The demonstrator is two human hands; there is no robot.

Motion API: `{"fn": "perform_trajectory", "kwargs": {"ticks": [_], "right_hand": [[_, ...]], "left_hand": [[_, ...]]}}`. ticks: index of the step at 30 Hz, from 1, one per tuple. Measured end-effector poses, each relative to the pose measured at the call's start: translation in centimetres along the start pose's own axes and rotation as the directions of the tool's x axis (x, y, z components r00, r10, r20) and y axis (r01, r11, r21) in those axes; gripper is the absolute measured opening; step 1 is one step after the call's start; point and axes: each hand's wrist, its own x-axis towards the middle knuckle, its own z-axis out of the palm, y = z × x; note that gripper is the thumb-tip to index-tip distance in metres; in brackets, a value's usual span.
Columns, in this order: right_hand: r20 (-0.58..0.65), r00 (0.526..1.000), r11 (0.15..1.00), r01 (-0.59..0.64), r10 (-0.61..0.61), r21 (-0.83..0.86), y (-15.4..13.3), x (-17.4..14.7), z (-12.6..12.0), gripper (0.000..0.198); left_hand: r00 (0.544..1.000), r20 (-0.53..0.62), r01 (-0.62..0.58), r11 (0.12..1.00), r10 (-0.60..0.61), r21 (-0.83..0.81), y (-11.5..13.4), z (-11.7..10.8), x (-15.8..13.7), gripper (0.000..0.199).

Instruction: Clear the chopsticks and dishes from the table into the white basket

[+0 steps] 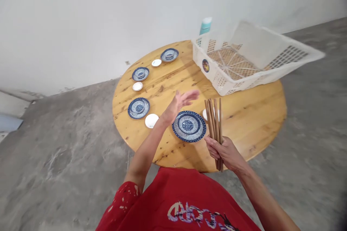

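A bundle of several brown wooden chopsticks stands nearly upright in my right hand, with the fingers wrapped round its lower part. My left hand is raised over the table, fingers stretched out and somewhat blurred, holding nothing. Just below and to the right of it lies a blue-and-white plate with a matching bowl on top. Behind the chopsticks, a small white dish is partly hidden. Another small white dish lies left of my left forearm.
On the round wooden table, more blue-and-white plates with bowls and small dishes follow the left edge. A large white plastic basket occupies the far right side, overhanging the edge. Behind it is a teal bottle with a white cap.
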Motion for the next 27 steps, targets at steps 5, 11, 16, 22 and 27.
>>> {"fn": "perform_trajectory", "kwargs": {"ticks": [5, 11, 16, 22, 27], "right_hand": [[-0.012, 0.999, 0.969, 0.034, -0.032, 0.246, -2.0, 1.0, 0.2, 0.064], [-0.202, 0.979, 0.823, 0.145, -0.037, 0.549, -3.1, 2.3, -0.1, 0.063], [-0.290, 0.956, 0.883, 0.178, -0.050, 0.433, -2.2, 1.9, -0.9, 0.064], [-0.286, 0.957, 0.938, 0.063, 0.040, 0.340, 0.5, 1.0, -2.1, 0.073], [-0.286, 0.954, 0.943, 0.010, 0.091, 0.333, 2.3, 0.6, -2.5, 0.073]], "left_hand": [[0.941, 0.006, 0.332, 0.921, -0.338, -0.205, -7.7, 4.4, -4.3, 0.081], [0.835, 0.216, 0.550, 0.781, -0.506, -0.296, -11.0, 10.6, -8.0, 0.072], [0.821, 0.169, 0.570, 0.797, -0.545, -0.198, -11.7, 12.2, -8.5, 0.069], [0.849, 0.026, 0.523, 0.847, -0.527, 0.095, -13.4, 13.9, -10.1, 0.044], [0.853, 0.007, 0.506, 0.829, -0.523, 0.239, -14.3, 14.5, -11.0, 0.021]]}}
